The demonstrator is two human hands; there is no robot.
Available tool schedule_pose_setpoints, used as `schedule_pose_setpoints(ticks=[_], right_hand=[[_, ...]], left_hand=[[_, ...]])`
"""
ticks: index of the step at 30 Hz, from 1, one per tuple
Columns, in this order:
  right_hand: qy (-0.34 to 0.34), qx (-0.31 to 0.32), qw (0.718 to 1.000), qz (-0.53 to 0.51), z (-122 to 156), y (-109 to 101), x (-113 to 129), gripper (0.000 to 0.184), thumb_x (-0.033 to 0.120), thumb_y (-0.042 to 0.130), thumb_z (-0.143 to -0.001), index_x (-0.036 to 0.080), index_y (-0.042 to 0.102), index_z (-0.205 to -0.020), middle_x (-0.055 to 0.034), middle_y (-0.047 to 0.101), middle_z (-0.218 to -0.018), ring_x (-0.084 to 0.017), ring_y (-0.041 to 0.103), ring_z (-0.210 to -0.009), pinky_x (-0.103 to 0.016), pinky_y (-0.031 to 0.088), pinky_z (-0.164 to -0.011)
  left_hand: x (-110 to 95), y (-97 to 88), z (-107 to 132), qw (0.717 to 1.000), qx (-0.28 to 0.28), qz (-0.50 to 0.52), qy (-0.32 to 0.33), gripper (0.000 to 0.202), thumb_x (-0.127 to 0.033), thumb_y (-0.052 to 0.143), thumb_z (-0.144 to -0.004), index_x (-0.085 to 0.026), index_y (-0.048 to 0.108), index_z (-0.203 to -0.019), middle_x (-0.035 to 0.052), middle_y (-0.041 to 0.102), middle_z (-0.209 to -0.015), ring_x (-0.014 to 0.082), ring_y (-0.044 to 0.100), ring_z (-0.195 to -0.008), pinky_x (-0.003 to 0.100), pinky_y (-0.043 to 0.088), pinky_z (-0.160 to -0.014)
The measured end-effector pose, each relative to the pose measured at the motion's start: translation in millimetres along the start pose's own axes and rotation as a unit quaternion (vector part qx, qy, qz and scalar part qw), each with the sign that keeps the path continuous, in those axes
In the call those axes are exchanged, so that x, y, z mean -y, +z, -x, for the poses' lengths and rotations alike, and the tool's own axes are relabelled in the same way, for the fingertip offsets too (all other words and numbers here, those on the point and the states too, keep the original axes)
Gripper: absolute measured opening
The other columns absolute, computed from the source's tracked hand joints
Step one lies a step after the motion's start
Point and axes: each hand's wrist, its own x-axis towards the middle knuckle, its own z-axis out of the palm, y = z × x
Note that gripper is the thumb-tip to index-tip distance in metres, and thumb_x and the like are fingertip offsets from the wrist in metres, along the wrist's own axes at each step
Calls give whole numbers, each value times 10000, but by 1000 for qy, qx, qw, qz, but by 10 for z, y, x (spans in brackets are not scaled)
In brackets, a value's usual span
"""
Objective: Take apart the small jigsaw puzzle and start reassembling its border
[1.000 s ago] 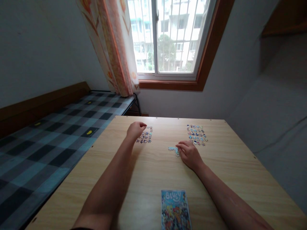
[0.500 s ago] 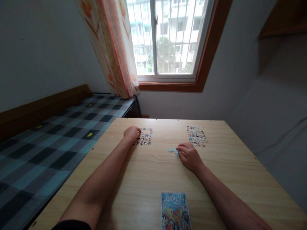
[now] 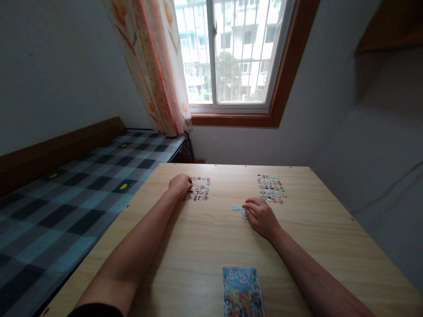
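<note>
My left hand (image 3: 180,184) is at the left edge of a block of loose jigsaw pieces (image 3: 201,190) laid in rows. Its fingers are bent together at the pieces; whether one is between them is too small to make out. My right hand (image 3: 260,214) rests on the table, thumb and fingertips closed at the right end of a small joined section of light blue jigsaw pieces (image 3: 236,208). Those fingertips cover part of that section. Beyond the right hand lies a second group of loose jigsaw pieces (image 3: 271,188) in rows.
A picture card or box lid marked "Bluey" (image 3: 243,290) lies at the near side of the wooden table (image 3: 198,246). To the left stands a bed with a checked cover (image 3: 99,176). A curtain (image 3: 158,66) hangs beside the window (image 3: 238,57).
My left hand has shifted slightly left along the edge of the left group of pieces. My right hand stays at the light blue section.
</note>
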Motion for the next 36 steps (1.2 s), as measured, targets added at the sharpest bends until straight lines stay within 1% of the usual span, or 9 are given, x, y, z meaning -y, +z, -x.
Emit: schedule_pose_setpoints(ticks=[5,7,9,13,15,17,21,27,36], right_hand=[[-3,7,1000,17,-10,0,-12,185,193,561,-939,211,736,-997,-102,668,-1114,-250,581,-1047,-427,475,-955],[1,4,1000,30,-26,4,-13,201,189,573,-930,218,741,-1035,-106,650,-1194,-258,564,-1111,-443,451,-1002],[3,12,999,49,-42,16,-12,225,206,585,-929,241,747,-1081,-102,620,-1284,-270,534,-1186,-468,418,-1047],[-3,52,995,82,-47,52,-11,266,248,593,-937,306,749,-1145,-88,492,-1484,-305,415,-1371,-521,351,-1102],[-4,64,994,87,-38,65,-11,271,252,592,-939,321,754,-1146,-82,389,-1570,-321,337,-1442,-540,329,-1116],[-3,69,994,87,-31,71,-9,272,248,598,-935,326,758,-1141,-68,295,-1623,-336,276,-1481,-556,315,-1126],[2,82,993,89,-35,70,9,268,235,608,-925,326,764,-1124,-49,236,-1647,-355,231,-1503,-593,309,-1125],[3,91,992,83,-44,75,11,254,229,599,-930,304,770,-1102,-61,246,-1643,-351,218,-1509,-618,330,-1106],[-2,97,992,83,-44,87,-7,260,238,590,-936,309,765,-1115,-74,265,-1636,-346,223,-1509,-608,356,-1103]], left_hand=[[33,-183,70,997,3,68,23,170,-296,708,-785,-208,769,-917,64,759,-948,188,662,-836,248,476,-728],[-56,-260,168,984,16,166,57,236,-341,664,-831,-181,760,-976,60,754,-906,155,641,-745,236,472,-670],[-250,-267,316,958,42,266,95,290,-375,668,-819,-156,763,-982,60,740,-823,148,608,-668,242,454,-613],[-805,-25,646,933,150,285,160,280,-388,697,-778,-153,795,-894,52,726,-727,147,570,-608,257,405,-574],[-1028,142,755,937,165,258,167,244,-362,702,-773,-165,805,-876,49,747,-764,158,602,-659,263,412,-617],[-1157,268,805,945,167,231,160,218,-326,692,-775,-175,810,-879,45,759,-787,168,627,-703,264,415,-645],[-1206,356,793,954,166,201,148,227,-299,668,-782,-181,813,-910,43,765,-795,174,638,-711,263,413,-636],[-1205,372,742,958,173,170,156,226,-317,672,-769,-195,811,-898,33,765,-786,167,643,-703,252,411,-616],[-1273,387,718,965,146,141,165,195,-313,695,-732,-217,806,-862,23,760,-795,168,651,-729,250,417,-627]])
